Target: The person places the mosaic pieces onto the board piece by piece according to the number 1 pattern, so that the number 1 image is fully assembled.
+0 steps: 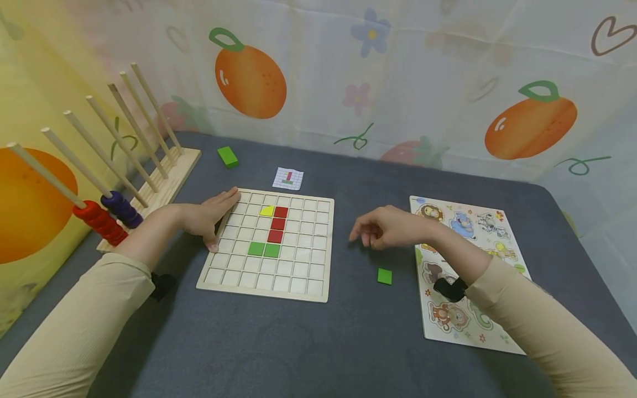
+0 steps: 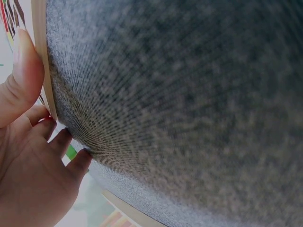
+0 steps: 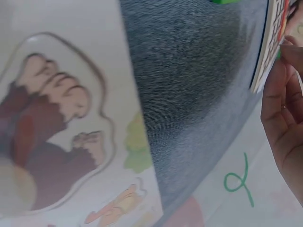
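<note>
A wooden grid board [image 1: 304, 269] lies on the dark table, holding a yellow tile [image 1: 267, 210], three red tiles [image 1: 277, 224] in a column and two green tiles [image 1: 264, 250] below them. Along its left edge rests my left hand [image 1: 211, 215], thumb and fingers spread and fairly straight; the left wrist view shows the thumb [image 2: 29, 66] against the board's side. Right of the board, my right hand [image 1: 385, 226] is raised over the table. In the right wrist view its thumb and finger pinch a small green tile [image 3: 278, 53], mostly hidden by the fingers.
A loose green tile [image 1: 385, 276] lies below my right hand. Under my right forearm is an animal puzzle board [image 1: 468, 326]. Behind the grid board are a small pattern card [image 1: 288, 178] and a green block [image 1: 228, 157]. At left stands a peg rack [image 1: 181, 171] with red and purple rings.
</note>
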Demonstrator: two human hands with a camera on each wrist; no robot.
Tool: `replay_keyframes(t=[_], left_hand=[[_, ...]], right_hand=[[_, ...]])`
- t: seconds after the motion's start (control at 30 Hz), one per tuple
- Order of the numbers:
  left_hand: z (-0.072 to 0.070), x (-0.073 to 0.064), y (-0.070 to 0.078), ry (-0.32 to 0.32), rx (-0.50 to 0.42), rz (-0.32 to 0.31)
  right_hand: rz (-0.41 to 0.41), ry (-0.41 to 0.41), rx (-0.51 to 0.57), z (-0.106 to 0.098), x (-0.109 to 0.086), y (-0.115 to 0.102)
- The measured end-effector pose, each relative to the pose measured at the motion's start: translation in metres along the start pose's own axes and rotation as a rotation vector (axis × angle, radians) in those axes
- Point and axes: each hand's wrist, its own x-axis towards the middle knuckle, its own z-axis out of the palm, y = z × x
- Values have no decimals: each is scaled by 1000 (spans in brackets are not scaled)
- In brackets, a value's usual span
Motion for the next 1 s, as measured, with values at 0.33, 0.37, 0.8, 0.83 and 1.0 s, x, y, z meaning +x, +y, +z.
replay_keyframes(t=[0.33,0.37,0.8,0.83,1.0], left_hand=[[1,1,-2,4,0,9],[1,1,-2,4,3,7],[1,2,-3,4,14,1],[1,2,-3,3,15,-2],[1,2,-3,4,4,6]], right_hand=[[40,-83,74,5,-7,10],[45,-96,81,6,-8,11],[111,-242,163,6,-17,17],[115,-252,171,7,-17,17],[124,-292,181,7,-16,16]])
